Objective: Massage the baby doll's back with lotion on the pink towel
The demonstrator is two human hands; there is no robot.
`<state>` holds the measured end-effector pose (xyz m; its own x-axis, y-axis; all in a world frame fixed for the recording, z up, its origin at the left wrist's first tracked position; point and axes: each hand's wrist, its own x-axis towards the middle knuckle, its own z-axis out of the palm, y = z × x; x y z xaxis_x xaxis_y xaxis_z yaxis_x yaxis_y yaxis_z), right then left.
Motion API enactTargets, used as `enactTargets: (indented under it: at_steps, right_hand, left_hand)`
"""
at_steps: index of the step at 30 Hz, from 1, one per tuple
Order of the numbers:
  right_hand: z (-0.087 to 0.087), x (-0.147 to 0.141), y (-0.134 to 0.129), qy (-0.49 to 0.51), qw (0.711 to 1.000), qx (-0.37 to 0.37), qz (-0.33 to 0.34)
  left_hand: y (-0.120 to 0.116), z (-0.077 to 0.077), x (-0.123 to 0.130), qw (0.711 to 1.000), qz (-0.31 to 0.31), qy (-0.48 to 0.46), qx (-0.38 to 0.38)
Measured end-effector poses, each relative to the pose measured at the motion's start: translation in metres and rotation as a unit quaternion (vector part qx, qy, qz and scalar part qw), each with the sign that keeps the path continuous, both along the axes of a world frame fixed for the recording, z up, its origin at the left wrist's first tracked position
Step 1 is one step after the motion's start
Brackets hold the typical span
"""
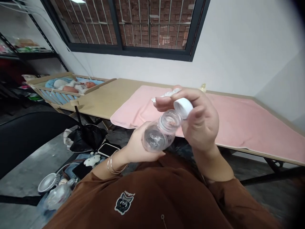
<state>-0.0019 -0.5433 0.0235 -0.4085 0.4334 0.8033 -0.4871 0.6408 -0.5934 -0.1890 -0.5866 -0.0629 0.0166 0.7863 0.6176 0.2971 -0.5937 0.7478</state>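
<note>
Left hand (139,144) wrapped round clear plastic bottle (158,135), center frame, mouth open and tilted up-right; right hand (202,121) pinches white screw cap (183,108) right beside the bottle mouth, plus a crumpled white tissue (168,94) at its fingers. Pink towel (243,122) on the wooden table (105,92) behind, small yellowish item (203,87) at its far edge. Crib (88,89) with doll (71,86) upper left; phone (108,149), white fan (49,183) lower left.
</note>
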Motion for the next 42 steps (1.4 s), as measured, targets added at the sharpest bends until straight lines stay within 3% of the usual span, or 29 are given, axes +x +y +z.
enactTargets:
  at_steps: [3, 6, 11, 14, 18, 20, 23, 25, 28, 32, 35, 40, 42]
  right_hand:
    - [-0.007, 0.003, 0.019, -0.149, 0.979, 0.102, -0.095]
    - [-0.011, 0.0, 0.036, -0.252, 0.951, 0.135, -0.116]
    - [-0.018, -0.026, 0.078, -0.365, 0.916, 0.165, -0.012]
    - [-0.029, -0.043, 0.108, -0.39, 0.901, 0.172, 0.077]
    - [-0.043, -0.056, 0.135, -0.39, 0.883, 0.143, 0.22]
    - [-0.049, -0.059, 0.138, -0.383, 0.888, 0.119, 0.227]
    - [-0.054, -0.064, 0.131, -0.38, 0.91, 0.106, 0.125]
    - [-0.056, -0.067, 0.122, -0.401, 0.909, 0.112, 0.028]
    - [-0.055, -0.071, 0.109, -0.456, 0.877, 0.106, -0.108]
    - [-0.056, -0.075, 0.097, -0.482, 0.844, 0.08, -0.223]
    - [-0.059, -0.076, 0.097, -0.43, 0.872, 0.102, -0.212]
    - [-0.072, -0.081, 0.114, -0.304, 0.937, 0.167, -0.032]
    - [-0.077, -0.084, 0.12, -0.278, 0.949, 0.15, -0.009]
  left_hand:
    - [-0.005, -0.016, -0.007, 0.998, 0.003, -0.016, -0.067]
    - [-0.007, -0.035, -0.014, 0.989, -0.004, -0.053, -0.136]
    - [-0.004, -0.07, -0.021, 0.948, -0.057, -0.175, -0.26]
    - [0.001, -0.088, -0.026, 0.906, -0.134, -0.255, -0.311]
    - [0.007, -0.103, -0.032, 0.85, -0.276, -0.302, -0.334]
    - [0.008, -0.108, -0.032, 0.839, -0.299, -0.317, -0.325]
    - [0.008, -0.112, -0.031, 0.853, -0.254, -0.331, -0.315]
    - [0.008, -0.112, -0.03, 0.868, -0.197, -0.327, -0.317]
    - [0.009, -0.112, -0.028, 0.886, -0.128, -0.308, -0.321]
    - [0.011, -0.11, -0.026, 0.886, -0.126, -0.298, -0.333]
    - [0.012, -0.109, -0.028, 0.872, -0.175, -0.316, -0.329]
    - [0.016, -0.106, -0.029, 0.834, -0.31, -0.328, -0.318]
    - [0.018, -0.106, -0.026, 0.823, -0.337, -0.325, -0.323]
